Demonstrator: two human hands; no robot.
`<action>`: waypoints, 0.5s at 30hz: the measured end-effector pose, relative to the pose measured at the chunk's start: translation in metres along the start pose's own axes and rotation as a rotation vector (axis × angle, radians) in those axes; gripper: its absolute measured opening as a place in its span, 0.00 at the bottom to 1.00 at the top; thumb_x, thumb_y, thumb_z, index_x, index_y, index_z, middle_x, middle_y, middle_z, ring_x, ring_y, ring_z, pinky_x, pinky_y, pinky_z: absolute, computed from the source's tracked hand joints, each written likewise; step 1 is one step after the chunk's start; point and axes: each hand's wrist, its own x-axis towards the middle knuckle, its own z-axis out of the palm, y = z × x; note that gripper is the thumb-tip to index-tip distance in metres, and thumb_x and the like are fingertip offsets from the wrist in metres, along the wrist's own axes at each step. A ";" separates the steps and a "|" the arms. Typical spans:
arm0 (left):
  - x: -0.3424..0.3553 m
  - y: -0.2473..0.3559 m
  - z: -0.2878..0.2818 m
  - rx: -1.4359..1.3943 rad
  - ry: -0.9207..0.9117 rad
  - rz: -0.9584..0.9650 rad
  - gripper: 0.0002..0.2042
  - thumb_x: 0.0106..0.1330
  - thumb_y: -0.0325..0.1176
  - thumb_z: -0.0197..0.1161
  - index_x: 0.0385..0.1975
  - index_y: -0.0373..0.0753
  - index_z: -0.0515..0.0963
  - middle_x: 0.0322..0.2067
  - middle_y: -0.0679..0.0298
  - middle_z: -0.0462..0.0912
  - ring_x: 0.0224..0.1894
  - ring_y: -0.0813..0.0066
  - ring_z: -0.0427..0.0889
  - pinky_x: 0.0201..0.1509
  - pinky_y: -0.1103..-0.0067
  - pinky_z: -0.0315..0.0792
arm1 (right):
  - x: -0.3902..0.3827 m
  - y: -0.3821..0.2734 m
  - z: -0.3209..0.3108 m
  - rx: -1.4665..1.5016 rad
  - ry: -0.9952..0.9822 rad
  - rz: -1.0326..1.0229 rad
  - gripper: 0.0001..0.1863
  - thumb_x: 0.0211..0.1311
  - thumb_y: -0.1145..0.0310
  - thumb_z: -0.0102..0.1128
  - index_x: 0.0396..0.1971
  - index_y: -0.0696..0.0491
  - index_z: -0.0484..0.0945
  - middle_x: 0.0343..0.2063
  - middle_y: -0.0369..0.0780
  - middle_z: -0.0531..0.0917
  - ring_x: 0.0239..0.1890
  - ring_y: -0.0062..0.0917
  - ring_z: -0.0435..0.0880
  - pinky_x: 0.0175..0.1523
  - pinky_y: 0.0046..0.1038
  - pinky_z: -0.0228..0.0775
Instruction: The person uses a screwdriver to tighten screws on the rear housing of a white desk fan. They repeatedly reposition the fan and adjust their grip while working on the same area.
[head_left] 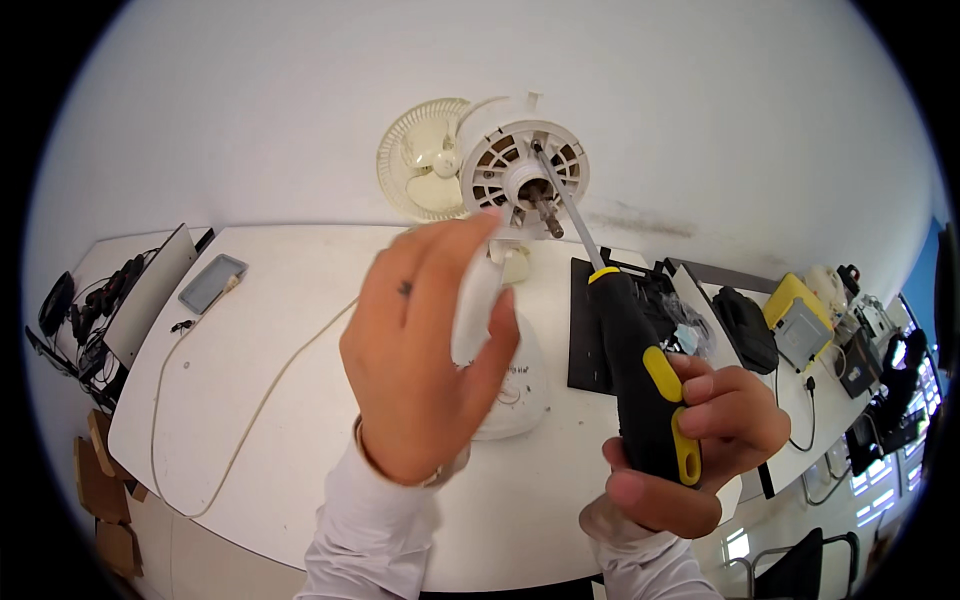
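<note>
Left hand (pixel 425 345) curled round the white fan stand (pixel 480 300), fingers pressed together on it. Right hand (pixel 700 440) clenched on a black-and-yellow screwdriver (pixel 640 380), tip up at the fan motor housing (pixel 525 175), just above both hands. Detached fan guard and blades (pixel 425 160) leaning against the wall beyond the left hand. Open tabletop (pixel 290 300) left of it, crossed by a cord (pixel 270 390). Black case (pixel 600 330) behind the right hand, clutter further right.
</note>
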 end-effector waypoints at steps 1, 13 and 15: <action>0.001 0.007 -0.005 -0.048 -0.036 0.034 0.23 0.49 0.17 0.63 0.49 0.37 0.74 0.45 0.57 0.80 0.45 0.62 0.79 0.45 0.75 0.73 | 0.000 0.000 0.001 -0.009 -0.021 -0.015 0.23 0.40 0.74 0.73 0.30 0.26 0.75 0.38 0.34 0.68 0.42 0.29 0.72 0.46 0.33 0.78; -0.006 0.027 0.002 -0.028 -0.144 0.288 0.20 0.45 0.26 0.65 0.43 0.40 0.82 0.45 0.65 0.83 0.40 0.66 0.78 0.40 0.77 0.77 | 0.003 -0.009 -0.006 -0.101 -0.241 -0.001 0.21 0.54 0.64 0.68 0.37 0.23 0.66 0.43 0.35 0.64 0.40 0.31 0.72 0.47 0.28 0.74; -0.005 0.027 0.000 -0.044 -0.149 0.276 0.19 0.46 0.26 0.65 0.42 0.40 0.82 0.45 0.65 0.83 0.39 0.66 0.78 0.39 0.77 0.76 | 0.005 -0.006 -0.006 0.064 -0.251 0.017 0.18 0.53 0.67 0.68 0.36 0.28 0.70 0.43 0.36 0.68 0.45 0.32 0.73 0.47 0.28 0.75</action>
